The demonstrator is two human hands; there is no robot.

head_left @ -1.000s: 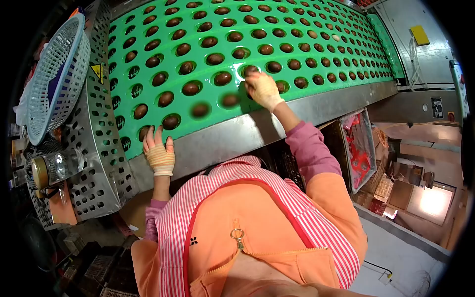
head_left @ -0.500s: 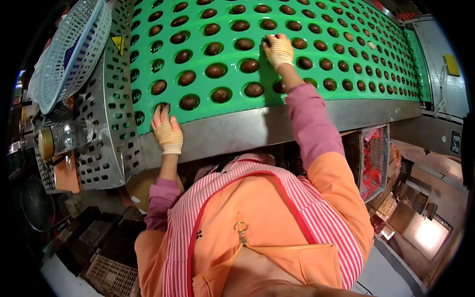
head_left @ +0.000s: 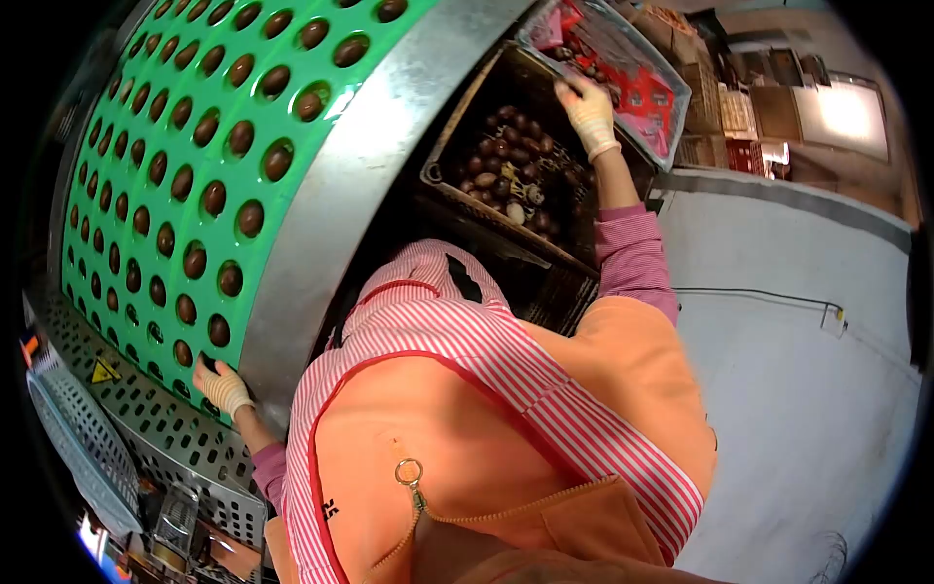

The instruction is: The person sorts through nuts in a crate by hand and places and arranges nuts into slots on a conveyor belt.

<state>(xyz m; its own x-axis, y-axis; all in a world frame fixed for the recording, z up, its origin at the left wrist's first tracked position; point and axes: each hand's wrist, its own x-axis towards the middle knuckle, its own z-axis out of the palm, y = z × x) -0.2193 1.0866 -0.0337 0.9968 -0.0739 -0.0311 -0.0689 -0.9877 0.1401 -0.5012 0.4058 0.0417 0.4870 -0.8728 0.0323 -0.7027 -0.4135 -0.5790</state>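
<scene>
My left hand [head_left: 224,386], wearing a pale ribbed glove with bare fingertips, rests at the front edge of the green moulded tray [head_left: 255,321]. Its fingers are apart around a dark cavity; whether an egg lies there I cannot tell. Rows of brown eggs [head_left: 250,218] sit in the tray's oval cavities. My right hand [head_left: 589,112], gloved the same way, is over the far edge of a dark crate [head_left: 467,200]. Its fingers are bent but apart, with nothing visible in them. Loose brown eggs [head_left: 501,156] and some broken, pale pieces [head_left: 516,209] lie in the crate.
A steel rim [head_left: 341,185] runs between the tray and my body. Behind the crate stands a clear-lined basket [head_left: 671,122] with red packets. A perforated metal guard [head_left: 185,448], a blue plastic basket [head_left: 78,438] and a glass jar [head_left: 175,516] are at lower left.
My view has turned right. My right hand has left the eggs in the tray and moved over to the crate. My left hand stays at the tray's front edge.
</scene>
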